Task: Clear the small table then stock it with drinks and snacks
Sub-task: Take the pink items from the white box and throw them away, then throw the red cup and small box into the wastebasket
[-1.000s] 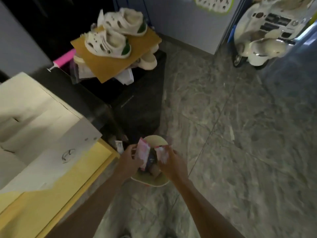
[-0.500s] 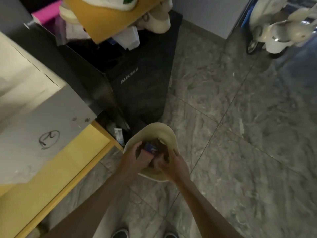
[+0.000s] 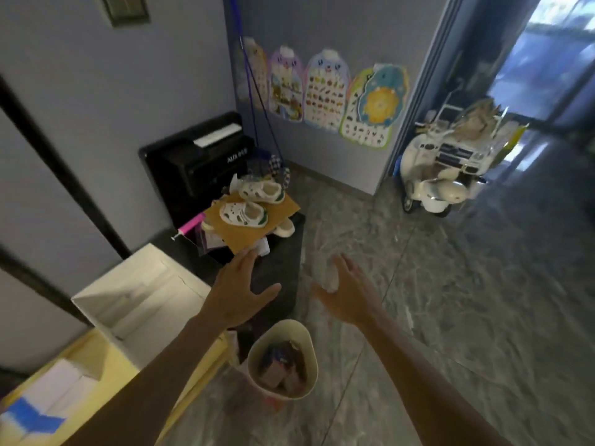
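Note:
A cream waste bin (image 3: 301,336) stands on the grey floor below my hands, with crumpled wrappers (image 3: 281,368) lying inside it. My left hand (image 3: 240,292) hovers above and left of the bin, fingers spread and empty. To the right of it my right hand (image 3: 349,292) is also raised, with straight fingers and nothing in it. The yellow small table (image 3: 106,365) runs along the lower left and carries an open white box (image 3: 138,294) and white packs (image 3: 54,391).
A black unit (image 3: 283,259) beside the table bears a brown board (image 3: 254,225) with small white shoes (image 3: 244,214). A black appliance (image 3: 199,159) stands against the wall. A toy scooter (image 3: 441,175) is parked at the doorway on the right. Grey floor (image 3: 450,300) stretches right.
Both hands have let go of the wrappers, which now lie in the bin, and have risen above it. My view has tilted up to take in the wall and doorway.

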Tool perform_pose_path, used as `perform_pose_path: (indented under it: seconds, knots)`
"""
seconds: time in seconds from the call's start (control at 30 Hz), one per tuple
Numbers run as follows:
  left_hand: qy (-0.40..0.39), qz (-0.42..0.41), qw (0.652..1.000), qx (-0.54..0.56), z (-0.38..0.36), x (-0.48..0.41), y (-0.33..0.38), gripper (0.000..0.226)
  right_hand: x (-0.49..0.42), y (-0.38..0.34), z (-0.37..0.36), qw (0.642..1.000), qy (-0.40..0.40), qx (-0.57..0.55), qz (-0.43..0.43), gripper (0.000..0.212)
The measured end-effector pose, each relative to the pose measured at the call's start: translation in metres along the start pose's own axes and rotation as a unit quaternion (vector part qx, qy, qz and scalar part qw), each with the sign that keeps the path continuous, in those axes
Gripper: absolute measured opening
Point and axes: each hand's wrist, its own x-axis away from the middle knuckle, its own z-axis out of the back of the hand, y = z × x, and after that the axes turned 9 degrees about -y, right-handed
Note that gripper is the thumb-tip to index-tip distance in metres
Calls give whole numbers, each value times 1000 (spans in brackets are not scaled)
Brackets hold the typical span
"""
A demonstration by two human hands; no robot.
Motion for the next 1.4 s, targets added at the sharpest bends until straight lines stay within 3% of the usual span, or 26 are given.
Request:
perform_pose_path:
  seconds: [0.17,0.27,0.5,0.6,0.73,0.87,1.1,1.4]
  knots:
    - [80,-41,996,-5,131,19,61,99,32,-65,127,998,53,-4,35,105]
    - [86,-56,994,-49,193,34,88,102,47,-102,186,995,74,19,61,108]
    - [155,-89,979,-99,276,90,102,101,50,-164,241,985,88,-19,146,121]
    - [187,-55,976,-101,298,121,93,100,12,-178,232,977,69,-20,202,111]
    - [234,7,967,-98,308,172,78,103,54,-241,228,962,57,21,266,90]
    - [268,99,955,-85,300,235,61,103,73,-279,202,949,5,24,314,103]
    - [310,247,915,-79,276,359,27,102,110,-348,121,907,-88,51,408,99]
    - [326,353,877,-25,247,462,-62,115,138,-437,3,872,-174,101,446,103]
